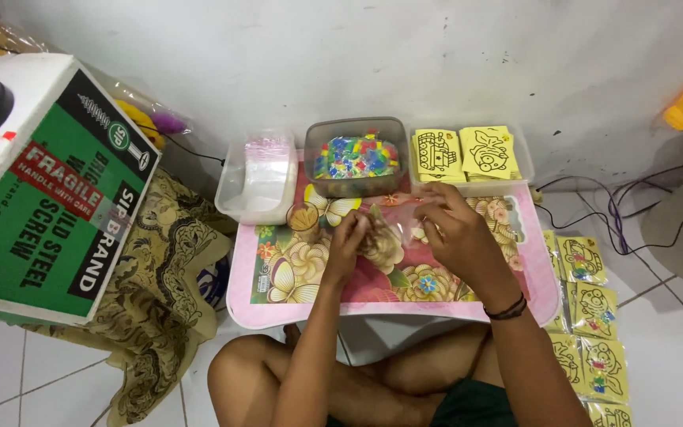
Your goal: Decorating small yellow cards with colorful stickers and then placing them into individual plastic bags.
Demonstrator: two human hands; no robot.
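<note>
Both hands over the floral lap table (278, 312) — left hand (347, 241) and right hand (456, 233) pinch a clear plastic bag (405, 212) between them; thin film could slip, likely knocking the small cup (303, 217) just beside.

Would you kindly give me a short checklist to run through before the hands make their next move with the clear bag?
1. Clear plastic bag held by both hands: ok.
2. Left hand pinches the bag's edge: ok.
3. Right hand grips the other side: ok.
4. Bag mouth open: cannot tell.
5. Tub of coloured pieces within reach: ok.
6. Yellow picture cards stacked in their tray: ok.
</note>
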